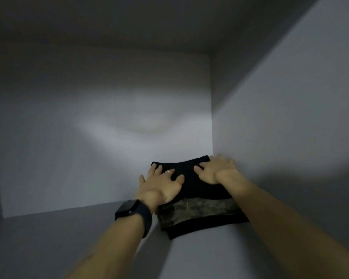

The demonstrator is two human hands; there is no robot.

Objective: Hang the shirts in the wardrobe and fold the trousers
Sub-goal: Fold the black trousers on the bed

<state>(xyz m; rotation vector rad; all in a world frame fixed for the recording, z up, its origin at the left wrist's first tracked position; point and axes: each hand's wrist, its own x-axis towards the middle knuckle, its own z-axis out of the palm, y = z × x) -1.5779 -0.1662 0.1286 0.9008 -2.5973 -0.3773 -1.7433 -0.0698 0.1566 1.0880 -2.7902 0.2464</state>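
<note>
A small stack of folded trousers lies on a grey wardrobe shelf [69, 238], pushed into the far right corner. The top pair is black [191, 178]; under it shows a camouflage pair [193, 212], with more black cloth at the bottom. My left hand [161, 186], a ring on one finger and a dark watch on the wrist, rests flat on the left part of the black pair with fingers spread. Flat on the right part lies my right hand [216, 170], its fingers spread, its outer edge close to the side wall.
The compartment is dim, with a pale back wall [109, 127], a right side wall [290, 127] and a ceiling panel [129, 23] above. The shelf stretches bare to the left of the stack.
</note>
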